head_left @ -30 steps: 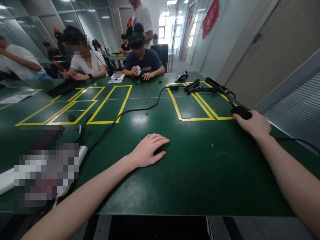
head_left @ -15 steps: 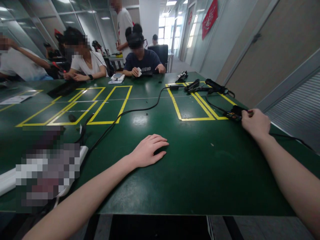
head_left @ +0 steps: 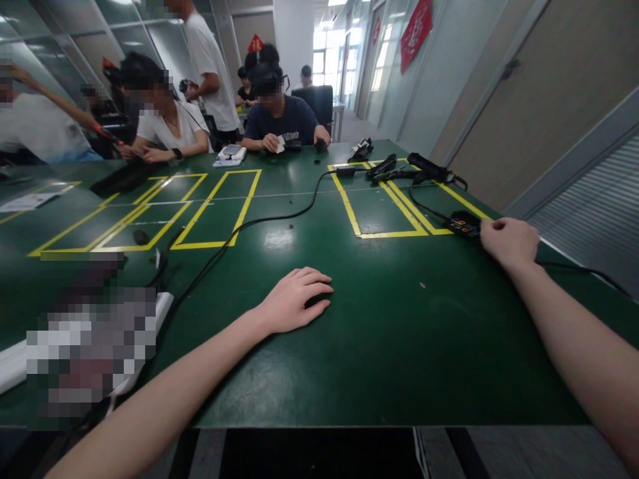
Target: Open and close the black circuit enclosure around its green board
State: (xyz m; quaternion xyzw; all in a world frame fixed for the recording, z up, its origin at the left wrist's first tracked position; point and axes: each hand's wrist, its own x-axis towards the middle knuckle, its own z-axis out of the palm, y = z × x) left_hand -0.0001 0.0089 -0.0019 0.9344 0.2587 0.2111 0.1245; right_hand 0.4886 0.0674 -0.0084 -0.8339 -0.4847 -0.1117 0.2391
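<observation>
My left hand (head_left: 298,301) lies palm down on the green table (head_left: 379,332), fingers stretched out and holding nothing. Far to the right, my right hand (head_left: 510,245) has its fingers curled together at the right edge of a small flat black device (head_left: 465,225) with orange and bluish marks on top. My fingertips are partly hidden there, behind the hand itself. A black cable (head_left: 428,209) runs from the device back toward a dark tool-like bundle (head_left: 430,171) on the tabletop.
Yellow tape (head_left: 393,234) marks rectangles on the table. A long black cord (head_left: 269,218) crosses the middle to a blurred-out item (head_left: 100,352) at left. Across the table sits a person in a dark shirt (head_left: 288,120); another in white (head_left: 172,126) sits beside them.
A dark raised part of the black device beside my right hand no longer shows, and the device looks flat. My left hand stays put. The standing person behind has shifted left.
</observation>
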